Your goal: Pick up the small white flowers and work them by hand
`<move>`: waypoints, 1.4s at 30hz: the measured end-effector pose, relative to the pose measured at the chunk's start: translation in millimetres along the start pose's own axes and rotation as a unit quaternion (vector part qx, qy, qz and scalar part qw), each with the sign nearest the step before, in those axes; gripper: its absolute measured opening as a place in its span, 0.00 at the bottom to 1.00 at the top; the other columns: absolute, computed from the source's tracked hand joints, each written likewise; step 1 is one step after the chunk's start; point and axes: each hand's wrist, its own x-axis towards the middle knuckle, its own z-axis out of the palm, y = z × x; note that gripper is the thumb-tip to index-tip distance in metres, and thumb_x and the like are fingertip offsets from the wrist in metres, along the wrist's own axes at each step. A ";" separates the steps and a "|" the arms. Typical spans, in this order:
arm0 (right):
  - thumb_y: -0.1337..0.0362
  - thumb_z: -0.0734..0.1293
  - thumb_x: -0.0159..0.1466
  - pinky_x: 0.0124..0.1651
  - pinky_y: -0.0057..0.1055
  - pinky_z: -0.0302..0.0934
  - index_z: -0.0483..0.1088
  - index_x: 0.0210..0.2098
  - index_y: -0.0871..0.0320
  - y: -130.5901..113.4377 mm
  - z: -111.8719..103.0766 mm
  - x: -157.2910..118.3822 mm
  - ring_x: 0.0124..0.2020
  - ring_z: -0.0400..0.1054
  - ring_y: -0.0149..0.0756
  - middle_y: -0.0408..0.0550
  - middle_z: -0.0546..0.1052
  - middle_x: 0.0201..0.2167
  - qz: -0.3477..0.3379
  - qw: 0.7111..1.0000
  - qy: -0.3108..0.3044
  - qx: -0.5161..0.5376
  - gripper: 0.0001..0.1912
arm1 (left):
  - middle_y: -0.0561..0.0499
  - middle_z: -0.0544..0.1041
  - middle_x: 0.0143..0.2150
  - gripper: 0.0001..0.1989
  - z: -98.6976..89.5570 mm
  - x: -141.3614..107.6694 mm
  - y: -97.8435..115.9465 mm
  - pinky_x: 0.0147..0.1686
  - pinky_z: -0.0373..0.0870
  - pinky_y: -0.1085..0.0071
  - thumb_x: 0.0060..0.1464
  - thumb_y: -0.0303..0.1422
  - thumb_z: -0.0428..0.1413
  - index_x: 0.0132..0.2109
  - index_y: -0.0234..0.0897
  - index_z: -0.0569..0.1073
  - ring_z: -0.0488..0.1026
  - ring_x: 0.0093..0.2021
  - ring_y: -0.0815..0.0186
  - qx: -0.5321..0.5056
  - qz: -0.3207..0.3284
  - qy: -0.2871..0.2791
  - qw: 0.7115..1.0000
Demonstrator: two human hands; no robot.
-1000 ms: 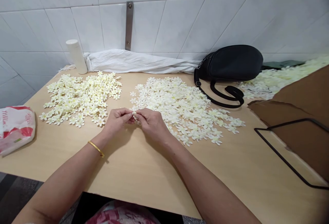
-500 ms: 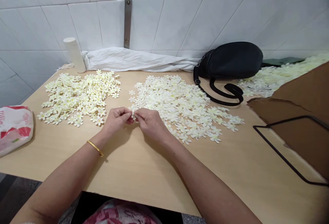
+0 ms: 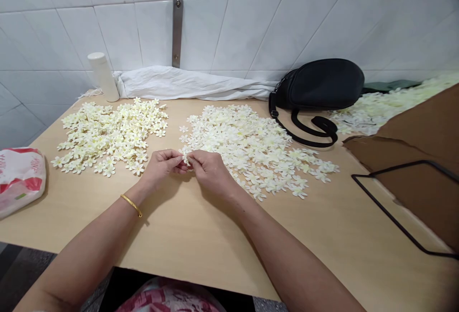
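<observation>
Both hands meet over the table between two heaps of small white flowers. My left hand (image 3: pixel 164 166), with a gold bangle on its wrist, pinches a small white flower (image 3: pixel 186 157) from the left side. From the right, the fingers of my right hand (image 3: pixel 209 168) are closed on the same flower. Part of the flower is hidden by the fingertips. The left heap (image 3: pixel 111 133) has yellowish flowers that look raised. A wider, flatter heap of petals (image 3: pixel 247 140) spreads behind and right of my right hand.
Along the tiled wall stand a white bottle (image 3: pixel 103 77), a rolled white cloth (image 3: pixel 193 84) and a black bag (image 3: pixel 324 84) with its strap. At right are cardboard (image 3: pixel 423 145), a black wire frame (image 3: pixel 394 219) and more flowers (image 3: pixel 390 104). A red-white packet (image 3: pixel 21 178) lies left.
The white flower between my fingertips shows a little more. Both hands stay almost where they were, and the whole view has shifted very slightly.
</observation>
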 end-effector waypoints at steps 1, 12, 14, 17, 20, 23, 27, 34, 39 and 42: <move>0.70 0.55 0.60 0.27 0.26 0.50 0.65 0.21 0.59 0.6 0.0 0.0 0.22 0.59 0.28 0.43 0.68 0.20 0.000 1.000 0.002 0.006 0.14 | 0.48 0.75 0.22 0.08 0.1 0.0 0.3 0.31 0.68 0.70 0.39 0.33 0.61 0.26 0.31 0.74 0.72 0.24 0.69 -0.006 -0.002 -0.001 1.000; 0.69 0.56 0.60 0.28 0.24 0.52 0.65 0.21 0.59 -1.1 3.4 0.1 0.22 0.59 0.27 0.42 0.68 0.19 0.008 0.999 0.019 0.048 0.13 | 0.49 0.73 0.19 0.02 3.8 -2.6 3.1 0.27 0.67 0.72 0.39 0.26 0.58 0.24 0.31 0.72 0.70 0.21 0.70 -0.015 -0.011 0.042 0.999; 0.69 0.56 0.60 0.28 0.24 0.53 0.65 0.21 0.59 -1.9 4.4 0.1 0.23 0.59 0.28 0.42 0.68 0.20 -0.001 0.998 0.024 0.050 0.13 | 0.50 0.72 0.18 0.02 5.0 -2.4 2.3 0.25 0.65 0.74 0.39 0.25 0.57 0.23 0.31 0.70 0.69 0.21 0.71 -0.005 -0.002 0.063 0.998; 0.69 0.56 0.60 0.29 0.24 0.54 0.65 0.22 0.59 -1.5 6.5 0.1 0.23 0.60 0.28 0.42 0.67 0.20 -0.005 0.998 0.039 0.056 0.12 | 0.50 0.72 0.18 0.02 6.4 -2.2 1.5 0.24 0.65 0.75 0.39 0.25 0.56 0.23 0.32 0.69 0.69 0.20 0.71 -0.023 -0.004 0.071 0.997; 0.69 0.57 0.60 0.30 0.24 0.55 0.66 0.26 0.59 -1.2 8.4 -0.6 0.25 0.62 0.29 0.43 0.69 0.22 -0.017 0.996 0.087 0.031 0.09 | 0.50 0.72 0.18 0.02 6.5 -2.2 0.0 0.24 0.65 0.74 0.38 0.25 0.56 0.24 0.31 0.69 0.69 0.20 0.71 -0.063 -0.011 0.062 0.996; 0.69 0.57 0.60 0.32 0.27 0.56 0.66 0.29 0.59 -1.6 9.7 -2.2 0.28 0.63 0.32 0.47 0.69 0.27 -0.064 0.987 0.133 -0.069 0.08 | 0.50 0.72 0.19 0.04 5.9 -2.4 -2.1 0.26 0.67 0.73 0.37 0.25 0.58 0.25 0.30 0.70 0.69 0.21 0.71 -0.095 -0.014 0.051 0.994; 0.71 0.55 0.60 0.32 0.28 0.57 0.65 0.28 0.59 -1.2 10.6 -3.2 0.29 0.63 0.34 0.49 0.69 0.26 -0.103 0.978 0.117 -0.139 0.10 | 0.50 0.72 0.20 0.06 5.9 -2.3 -2.8 0.26 0.67 0.72 0.36 0.26 0.60 0.26 0.30 0.71 0.69 0.21 0.71 -0.097 -0.014 0.052 0.994; 0.71 0.57 0.60 0.33 0.28 0.58 0.68 0.29 0.59 -0.8 11.0 -2.2 0.30 0.65 0.33 0.49 0.72 0.28 -0.078 0.988 0.109 -0.072 0.09 | 0.51 0.71 0.19 0.03 8.8 -5.0 0.5 0.28 0.66 0.72 0.37 0.26 0.59 0.23 0.32 0.71 0.68 0.22 0.72 -0.025 0.024 0.092 0.995; 0.71 0.58 0.58 0.31 0.27 0.57 0.68 0.25 0.59 -2.9 9.4 -1.7 0.27 0.64 0.31 0.45 0.71 0.23 -0.019 0.994 0.110 -0.012 0.10 | 0.52 0.70 0.19 0.02 10.7 -7.1 0.5 0.27 0.64 0.73 0.40 0.26 0.56 0.22 0.33 0.71 0.66 0.21 0.73 0.054 0.054 0.091 0.993; 0.68 0.59 0.56 0.28 0.27 0.56 0.68 0.22 0.59 -3.3 6.7 0.1 0.25 0.64 0.31 0.44 0.71 0.21 0.055 0.989 0.121 0.072 0.09 | 0.53 0.69 0.18 0.03 9.7 -5.4 0.8 0.26 0.63 0.73 0.40 0.25 0.55 0.21 0.33 0.70 0.64 0.20 0.73 0.057 0.051 0.100 0.992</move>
